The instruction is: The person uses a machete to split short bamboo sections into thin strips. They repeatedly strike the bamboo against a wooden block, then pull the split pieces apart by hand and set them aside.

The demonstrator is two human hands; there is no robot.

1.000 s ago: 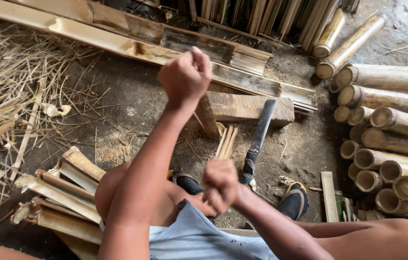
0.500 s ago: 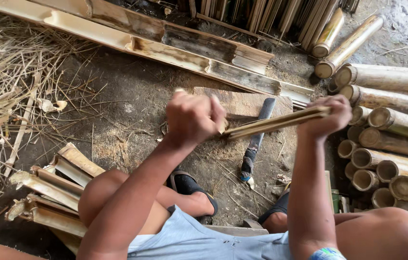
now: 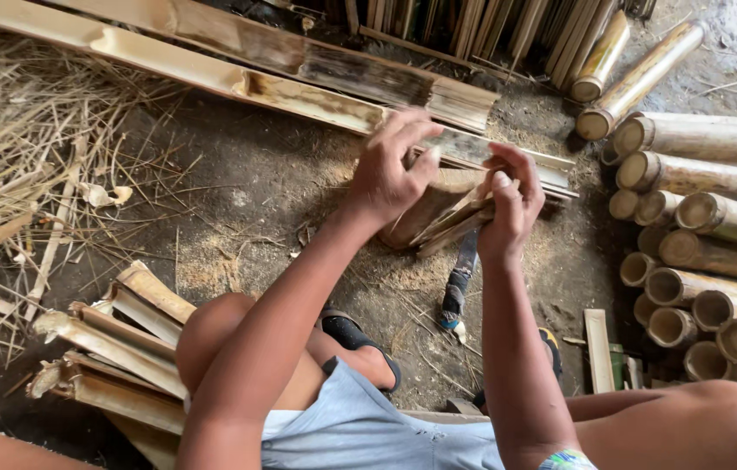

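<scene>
Thin bamboo strips (image 3: 455, 222) gathered between two hands above a wooden block (image 3: 425, 209).

Right hand (image 3: 512, 209) closed around one end of the bundle, fingers curled tight, probably to keep the strips together and aligned. Left hand (image 3: 390, 170) half open, fingers spread and bent, resting on the other end at 9 o'clock from the right hand, seemingly to press the ends even. Bundle tilted, lower end against the block for support. Long knife (image 3: 460, 283) laid on the ground at 6 o'clock, within easy reach. Round bamboo poles (image 3: 699, 235) stacked at 3 o'clock, split bamboo pieces (image 3: 116, 348) piled at 8 o'clock.
</scene>
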